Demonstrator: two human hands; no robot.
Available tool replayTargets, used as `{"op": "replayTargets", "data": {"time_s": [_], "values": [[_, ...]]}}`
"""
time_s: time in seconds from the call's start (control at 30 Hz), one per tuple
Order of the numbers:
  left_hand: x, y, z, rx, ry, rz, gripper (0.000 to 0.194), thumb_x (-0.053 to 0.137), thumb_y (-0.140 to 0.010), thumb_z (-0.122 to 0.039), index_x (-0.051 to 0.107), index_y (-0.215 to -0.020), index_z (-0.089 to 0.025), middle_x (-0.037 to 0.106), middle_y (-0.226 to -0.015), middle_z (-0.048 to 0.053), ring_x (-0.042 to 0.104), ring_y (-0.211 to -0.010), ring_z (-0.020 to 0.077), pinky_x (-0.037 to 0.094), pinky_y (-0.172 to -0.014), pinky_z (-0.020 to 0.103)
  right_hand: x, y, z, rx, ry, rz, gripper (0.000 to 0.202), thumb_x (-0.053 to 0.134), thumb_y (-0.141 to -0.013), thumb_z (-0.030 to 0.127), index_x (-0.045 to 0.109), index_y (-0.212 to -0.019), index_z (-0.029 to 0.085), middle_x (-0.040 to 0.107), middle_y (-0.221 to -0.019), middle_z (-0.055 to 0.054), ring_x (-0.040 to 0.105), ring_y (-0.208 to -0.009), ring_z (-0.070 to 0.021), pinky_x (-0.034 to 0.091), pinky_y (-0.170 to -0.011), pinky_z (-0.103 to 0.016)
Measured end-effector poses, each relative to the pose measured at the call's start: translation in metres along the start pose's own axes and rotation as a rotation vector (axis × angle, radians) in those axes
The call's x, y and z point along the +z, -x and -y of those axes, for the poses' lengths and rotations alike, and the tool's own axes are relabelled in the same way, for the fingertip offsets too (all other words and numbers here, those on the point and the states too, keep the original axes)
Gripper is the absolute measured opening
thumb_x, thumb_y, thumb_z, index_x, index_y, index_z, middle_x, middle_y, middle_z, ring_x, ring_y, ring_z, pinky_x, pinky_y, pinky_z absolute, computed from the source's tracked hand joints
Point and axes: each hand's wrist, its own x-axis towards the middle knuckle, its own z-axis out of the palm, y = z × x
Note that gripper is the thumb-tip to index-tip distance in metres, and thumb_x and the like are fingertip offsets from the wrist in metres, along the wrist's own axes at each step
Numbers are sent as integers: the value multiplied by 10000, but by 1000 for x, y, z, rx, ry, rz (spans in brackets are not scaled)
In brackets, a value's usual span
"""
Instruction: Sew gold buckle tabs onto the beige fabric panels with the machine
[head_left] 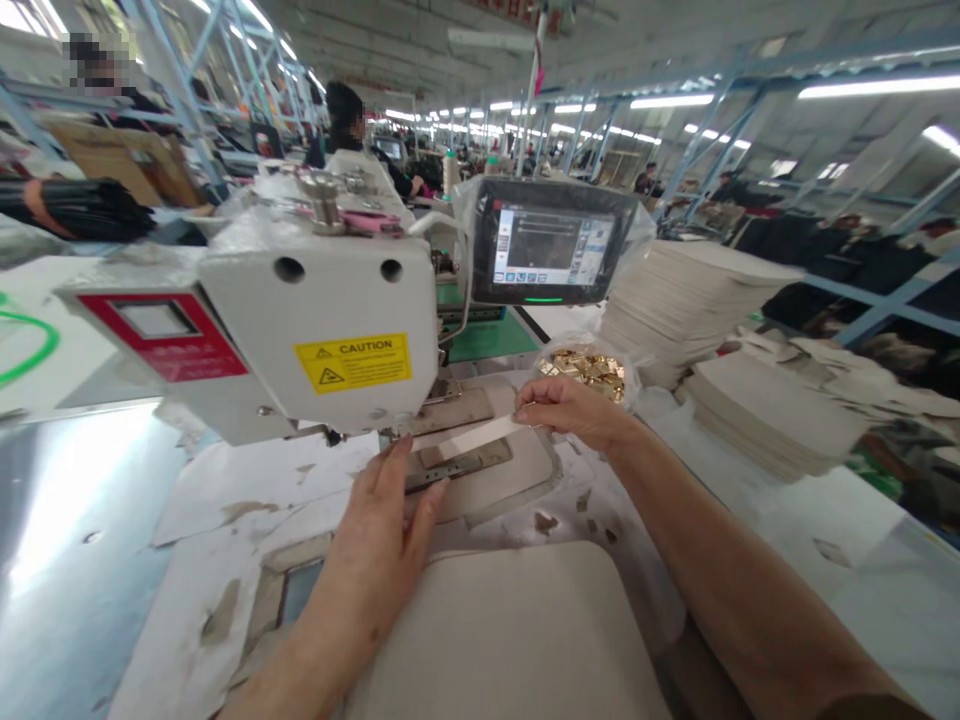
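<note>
My right hand [562, 408] pinches the end of a pale flat strip [480, 436], which slants down left across a cream panel [529, 470] with rounded corners. My left hand [382, 520] rests at the panel's left edge. Its fingers and thumb are spread, the tips touching near a dark metal bar [457, 470] with small holes. Just behind the left fingertips is the head of a white sewing machine [322, 340] bearing a yellow caution label. Close to me, partly under my left forearm, lies a larger cream panel [517, 630].
Behind my right hand sits a plastic-lined container of gold metal pieces [581, 370]. A touchscreen [551, 245] stands above it. Stacked cream panels [675, 300] rise at the right, with more [772, 410] in front. Scraps [546, 522] litter the white surface. A person [345, 120] is beyond the machine.
</note>
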Motion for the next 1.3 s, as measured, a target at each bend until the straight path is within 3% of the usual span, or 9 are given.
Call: {"op": "replayTargets", "data": {"time_s": [0.07,0.13,0.23,0.33,0.5,0.7,0.87,1.3], "values": [[-5,-7,-2,-166,214,32,612,539,-798,-574,558,-1226,-137,679,-1097,161,667,-979,292,559,-834,450,-1,5,7,-16,10,9,316,767,-632,406,616,-747,154,435,-520,77,315,-467,-44,168,-442,-213],[-6,-12,-2,-299,462,109,600,612,-732,-581,581,-1141,-143,695,-912,97,658,-729,209,554,-640,341,-1,8,12,-32,8,10,318,769,-634,407,615,-752,154,430,-520,79,308,-465,-43,170,-441,-214],[-3,-15,2,-386,682,118,596,712,-635,-571,613,-1040,-145,686,-883,61,576,-588,122,464,-504,238,0,12,15,-48,-1,30,321,769,-636,405,616,-767,155,424,-513,84,303,-460,-42,174,-436,-211],[1,-14,7,-413,690,68,624,760,-599,-554,625,-1056,-151,673,-788,15,507,-511,81,390,-457,203,2,13,14,-62,-1,57,319,766,-648,407,623,-784,157,426,-516,83,323,-466,-46,198,-437,-204],[0,-13,9,-411,761,150,569,751,-647,-558,608,-1007,-141,615,-571,-37,498,-464,78,404,-475,190,2,12,12,-84,-18,68,305,768,-655,398,636,-795,161,452,-552,75,348,-481,-47,228,-444,-200],[-6,-11,3,-471,920,182,504,775,-682,-480,599,-993,-125,693,-661,7,619,-575,87,518,-610,185,0,11,12,-29,-27,38,315,782,-627,391,625,-773,160,447,-543,76,339,-477,-46,202,-432,-197],[-6,-11,2,-515,1070,161,584,826,-638,-417,594,-1081,-117,733,-731,40,671,-640,94,556,-685,177,-4,12,13,0,-32,18,322,784,-615,385,626,-781,159,448,-565,72,329,-476,-39,183,-422,-188],[-10,-12,-8,-565,1163,120,596,872,-565,-376,622,-1038,-114,748,-726,64,701,-652,107,571,-682,157,-8,11,10,-32,32,28,349,773,-658,427,615,-811,157,452,-569,68,334,-471,-40,200,-417,-185]]}}
